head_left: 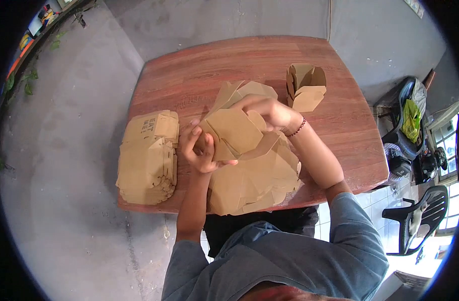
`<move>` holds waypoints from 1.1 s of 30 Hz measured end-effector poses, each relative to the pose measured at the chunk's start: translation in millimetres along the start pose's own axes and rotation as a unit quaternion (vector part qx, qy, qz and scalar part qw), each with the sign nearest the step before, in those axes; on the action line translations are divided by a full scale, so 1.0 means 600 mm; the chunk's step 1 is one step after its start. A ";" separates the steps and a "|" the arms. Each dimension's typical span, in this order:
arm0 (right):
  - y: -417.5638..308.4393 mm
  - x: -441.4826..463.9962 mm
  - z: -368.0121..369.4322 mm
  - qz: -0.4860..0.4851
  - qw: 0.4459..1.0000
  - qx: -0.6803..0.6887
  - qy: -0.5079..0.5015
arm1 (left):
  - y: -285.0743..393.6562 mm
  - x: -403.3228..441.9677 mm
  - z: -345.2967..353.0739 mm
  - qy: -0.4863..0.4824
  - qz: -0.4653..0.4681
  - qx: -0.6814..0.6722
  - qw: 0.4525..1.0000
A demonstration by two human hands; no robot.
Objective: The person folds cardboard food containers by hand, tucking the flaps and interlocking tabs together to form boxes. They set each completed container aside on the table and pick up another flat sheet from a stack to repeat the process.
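Observation:
A partly folded brown cardboard box [234, 128] is held up between my two hands, over the table. My left hand [202, 150] grips its left and lower side, with the fingers bent around the edge. From the upper right, my right hand [269, 113] is closed on the box's flaps; some of its fingertips are hidden behind the cardboard. Below the box lies a loose pile of flat cardboard blanks [254, 188]. A folded, open-topped box [310, 95] stands at the back right of the table.
A neat stack of flat cardboard blanks [146, 160], the top one printed, sits on the left of the wooden table [189, 65]. Grey walls meet the table's left and far sides. A dark plastic chair [430, 215] and a chair with bags [410, 120] are at the right.

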State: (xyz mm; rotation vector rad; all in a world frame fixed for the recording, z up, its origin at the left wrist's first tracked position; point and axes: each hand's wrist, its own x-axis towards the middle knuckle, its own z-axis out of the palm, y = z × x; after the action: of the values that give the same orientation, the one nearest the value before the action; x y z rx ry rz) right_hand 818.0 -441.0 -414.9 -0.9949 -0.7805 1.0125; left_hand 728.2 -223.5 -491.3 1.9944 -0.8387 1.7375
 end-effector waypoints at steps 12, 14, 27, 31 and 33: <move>-0.026 -0.010 0.064 -0.162 0.945 -0.283 -0.003 | -0.002 0.006 0.021 -0.028 -0.018 -0.005 0.999; -0.033 -0.003 0.076 -0.183 0.944 -0.276 -0.012 | -0.005 0.019 0.029 -0.023 -0.020 0.021 0.999; 0.016 0.021 0.080 -0.320 0.701 -0.618 0.154 | 0.019 0.041 0.038 0.006 -0.353 -0.361 0.863; 0.035 0.045 0.078 -0.383 0.719 -0.568 0.119 | 0.011 0.031 0.026 0.091 -0.565 -0.557 0.601; 0.072 0.046 0.073 -0.362 0.636 -0.662 0.161 | -0.017 0.004 0.014 0.066 -0.533 -0.664 0.521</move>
State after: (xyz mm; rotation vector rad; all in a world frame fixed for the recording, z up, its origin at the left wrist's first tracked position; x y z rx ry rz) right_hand 775.4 -393.6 -437.4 -1.7646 -1.4717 -0.6796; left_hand 741.3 -221.4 -489.4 0.7518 -0.3601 0.1492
